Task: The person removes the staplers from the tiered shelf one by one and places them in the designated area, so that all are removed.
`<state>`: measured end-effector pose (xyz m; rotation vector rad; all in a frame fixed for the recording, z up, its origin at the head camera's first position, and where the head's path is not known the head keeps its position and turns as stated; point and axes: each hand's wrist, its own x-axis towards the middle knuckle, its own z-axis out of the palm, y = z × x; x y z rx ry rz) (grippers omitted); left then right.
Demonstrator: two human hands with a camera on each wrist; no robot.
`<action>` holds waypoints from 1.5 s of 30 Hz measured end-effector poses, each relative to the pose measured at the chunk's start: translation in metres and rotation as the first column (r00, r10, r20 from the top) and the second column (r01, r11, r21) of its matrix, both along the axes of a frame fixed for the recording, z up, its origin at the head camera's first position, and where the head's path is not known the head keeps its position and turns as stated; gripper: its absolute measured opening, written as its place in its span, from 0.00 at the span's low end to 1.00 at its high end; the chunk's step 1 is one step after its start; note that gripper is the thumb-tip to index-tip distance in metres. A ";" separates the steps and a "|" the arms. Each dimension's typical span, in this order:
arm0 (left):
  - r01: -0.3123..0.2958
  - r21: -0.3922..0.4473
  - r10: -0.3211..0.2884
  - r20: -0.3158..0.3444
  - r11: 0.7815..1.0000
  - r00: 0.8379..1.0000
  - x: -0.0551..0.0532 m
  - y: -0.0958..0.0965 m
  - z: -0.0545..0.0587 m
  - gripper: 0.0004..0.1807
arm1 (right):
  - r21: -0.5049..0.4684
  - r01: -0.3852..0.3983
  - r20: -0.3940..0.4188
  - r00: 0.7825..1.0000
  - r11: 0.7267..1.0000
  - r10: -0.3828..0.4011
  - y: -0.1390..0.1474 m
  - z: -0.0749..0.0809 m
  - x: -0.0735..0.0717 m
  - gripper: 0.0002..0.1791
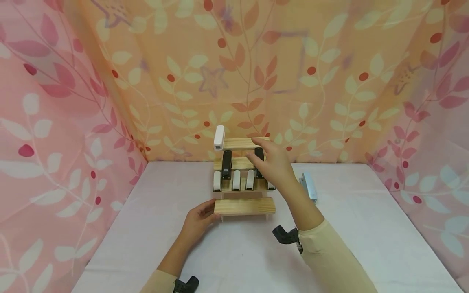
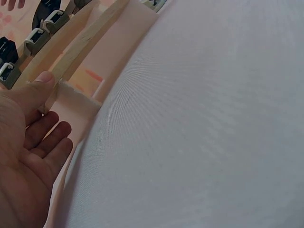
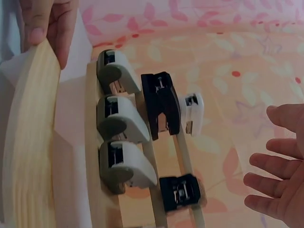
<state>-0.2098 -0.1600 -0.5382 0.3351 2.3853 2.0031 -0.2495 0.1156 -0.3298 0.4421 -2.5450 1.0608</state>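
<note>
A stepped wooden stand (image 1: 239, 163) holds staplers on its tiers. My left hand (image 1: 198, 221) grips the left end of its lowest board (image 1: 244, 206), thumb on top and fingers at the side. Over the stand's right side, my right hand (image 1: 276, 165) hovers with spread fingers and holds nothing. A white stapler (image 1: 219, 137) stands at the left of the top tier. One black stapler (image 1: 226, 165) is on the middle tier's left, and another black stapler (image 3: 180, 192) is partly behind my right hand in the head view. Several white-and-grey staplers (image 1: 236, 180) line the tier below.
A light blue stapler (image 1: 309, 186) lies on the white-covered table (image 1: 340, 228), right of the stand and beside my right forearm. Patterned curtains (image 1: 234, 81) hang behind and at both sides. Black wrist mounts (image 1: 287, 236) sit on my sleeves.
</note>
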 end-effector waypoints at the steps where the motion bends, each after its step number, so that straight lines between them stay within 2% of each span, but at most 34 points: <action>1: -0.002 -0.007 0.002 0.000 1.000 1.000 0.000 0.000 0.000 0.34 | -0.001 -0.005 0.003 1.000 1.000 0.005 -0.004 0.001 -0.003 0.32; 7: -0.011 -0.023 0.011 -0.001 1.000 1.000 0.000 0.000 -0.002 0.35 | -0.080 -0.054 0.043 0.997 0.995 0.058 -0.024 0.004 -0.021 0.32; 12: -0.012 -0.021 0.012 0.006 1.000 1.000 0.000 -0.003 -0.001 0.36 | -0.180 -0.089 0.147 0.982 0.980 0.116 -0.039 0.001 -0.035 0.36; 15: -0.009 -0.022 0.009 0.008 1.000 1.000 0.000 -0.003 0.000 0.36 | -0.226 -0.076 0.224 0.966 0.971 0.128 -0.046 -0.001 -0.042 0.38; 18: -0.007 -0.025 0.008 0.008 1.000 1.000 0.000 -0.003 0.000 0.36 | -0.219 -0.051 0.261 0.959 0.974 0.109 -0.054 -0.004 -0.050 0.40; 23: -0.009 -0.014 0.009 0.012 1.000 1.000 0.000 -0.002 -0.002 0.35 | -0.171 -0.026 0.252 0.965 0.985 0.069 -0.068 -0.007 -0.061 0.42; 27: -0.009 -0.009 0.009 0.014 1.000 1.000 0.000 -0.001 -0.002 0.35 | -0.164 -0.033 0.237 0.969 0.986 0.072 -0.076 -0.012 -0.070 0.43; 33: -0.010 -0.017 0.010 0.003 1.000 1.000 0.000 0.001 -0.001 0.35 | -0.153 -0.049 0.191 0.978 0.987 0.079 -0.086 -0.020 -0.084 0.39; 39: -0.015 -0.020 0.015 0.017 1.000 1.000 0.000 0.002 0.000 0.35 | -0.126 -0.025 0.203 0.978 0.992 0.050 -0.094 -0.026 -0.090 0.40; 45: -0.013 -0.013 0.013 0.019 1.000 1.000 -0.001 0.001 -0.001 0.37 | -0.048 -0.001 0.179 0.984 0.999 0.010 -0.101 -0.029 -0.094 0.39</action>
